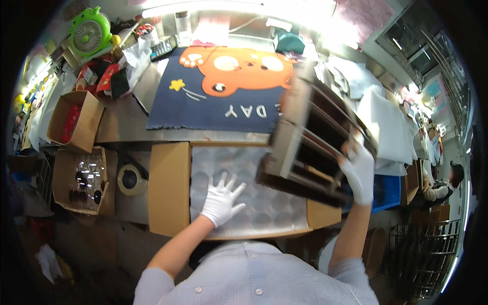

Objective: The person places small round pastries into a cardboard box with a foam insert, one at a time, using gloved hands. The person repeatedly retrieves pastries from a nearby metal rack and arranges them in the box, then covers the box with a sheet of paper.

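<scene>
My left hand point(221, 201), in a white glove, is open with its fingers spread. It lies flat on or just above a translucent sheet with round hollows point(274, 206). That sheet sits inside an open cardboard carton point(169, 188), whose side flaps are folded out. In my white-gloved right hand point(359, 175) is a dark slatted rack point(284, 147) with pale edges, gripped by its right side. The rack is tilted, somewhat blurred, and held over the right part of the carton and the mat. My right fingertips are partly hidden by its bars.
Behind the carton, a dark blue mat with an orange bear point(188, 109) covers the metal bench. To the left are a box with red packets point(92, 119), a box of small clear items point(63, 173) and a tape roll point(133, 179). A blue bin point(389, 190) and another person point(441, 192) are at right.
</scene>
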Available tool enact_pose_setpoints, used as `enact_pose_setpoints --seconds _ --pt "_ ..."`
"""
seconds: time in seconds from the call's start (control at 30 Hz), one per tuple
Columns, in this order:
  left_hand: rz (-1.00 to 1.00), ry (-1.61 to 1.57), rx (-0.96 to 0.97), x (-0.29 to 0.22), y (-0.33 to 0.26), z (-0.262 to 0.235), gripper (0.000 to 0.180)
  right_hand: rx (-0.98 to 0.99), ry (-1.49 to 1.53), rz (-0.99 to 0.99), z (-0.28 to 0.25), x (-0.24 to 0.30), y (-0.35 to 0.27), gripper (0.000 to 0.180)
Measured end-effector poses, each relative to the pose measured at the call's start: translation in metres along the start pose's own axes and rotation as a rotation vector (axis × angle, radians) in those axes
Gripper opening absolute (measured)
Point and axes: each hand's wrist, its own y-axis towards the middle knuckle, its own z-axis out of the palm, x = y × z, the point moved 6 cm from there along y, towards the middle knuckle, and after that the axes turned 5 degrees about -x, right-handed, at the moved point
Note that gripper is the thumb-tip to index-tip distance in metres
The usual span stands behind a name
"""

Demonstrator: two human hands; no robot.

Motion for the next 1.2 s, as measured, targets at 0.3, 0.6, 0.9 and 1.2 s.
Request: enact_pose_setpoints --seconds 0.3,0.6,0.9,1.2 --pt "0.123 -0.211 -0.104 -0.004 0.005 -0.055 0.061 0.485 -0.285 -0.51 0.289 0.107 0.187 0.038" --pt "0.211 -0.166 -0.829 0.149 0.111 -0.239 0.033 0.082 0.306 -0.066 0.204 0.011 0.167 0.027" --pt "0.066 0.03 -0.416 0.187 0.21 -0.195 0.023 0.136 0.745 0.338 0.231 -0.064 0.117 0.025" --pt "0.09 -0.112 -0.347 0.193 0.214 -0.2 0.017 0.222 0.827 0.272 0.241 -0.065 0.11 0.023"
